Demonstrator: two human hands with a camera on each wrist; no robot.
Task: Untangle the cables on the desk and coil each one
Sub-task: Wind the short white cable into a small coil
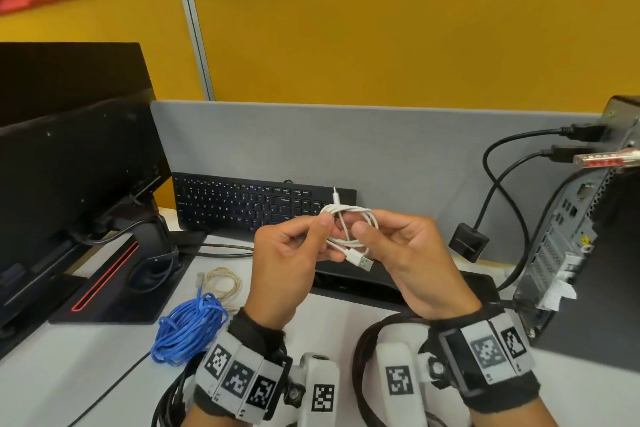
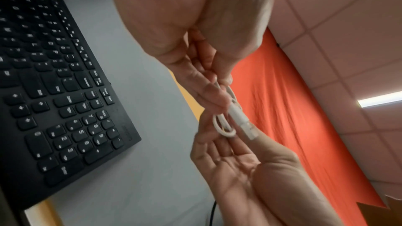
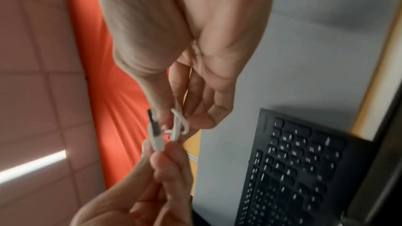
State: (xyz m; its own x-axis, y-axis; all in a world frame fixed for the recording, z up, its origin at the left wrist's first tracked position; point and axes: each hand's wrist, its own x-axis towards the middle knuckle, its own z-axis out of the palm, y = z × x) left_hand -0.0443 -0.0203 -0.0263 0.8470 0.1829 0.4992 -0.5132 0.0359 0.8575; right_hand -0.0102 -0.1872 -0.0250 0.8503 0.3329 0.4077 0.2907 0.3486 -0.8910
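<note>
Head view: both hands are hovering above the grey desk point(image 1: 104, 364), working 1 small white cable point(image 1: 349, 218) wound into a loose coil. The left hand point(image 1: 284, 263) is pinching the coil's left side between thumb and forefinger, its other fingers curled. The right hand point(image 1: 412, 260) is curling around the coil's right side, thumb pressing on the loops. A metal USB plug point(image 1: 362, 260) is sticking out below the coil, and a thin plug end is pointing up above it. A blue cable point(image 1: 188, 326) is lying coiled on the desk near the left wrist, touching a cream cable point(image 1: 223, 282) coiled just behind it. The black keyboard point(image 1: 242, 204) is leaning against a grey divider point(image 1: 381, 146), key letters too small to read surely. Square black-and-white marker tags are sitting on both wristbands. A black monitor point(image 1: 76, 163) is standing at left and a computer tower point(image 1: 581, 218) at right, with a yellow wall and red cloth behind.

Left wrist view: the left hand point(image 2: 195, 40) is gripping the white cable point(image 2: 224, 126) with its fingertips, and the right hand point(image 2: 239, 169) is lying below with fingers loosely bent, touching the loops. The keyboard's point(image 2: 54, 83) corner logo is blurred beyond reading. Ceiling tiles and 1 strip light are showing.

Right wrist view: the right hand point(image 3: 195, 57) is pinching the cable's point(image 3: 178, 126) loops, while the left hand's point(image 3: 152, 186) fingertips are holding the USB plug point(image 3: 155, 131).
</note>
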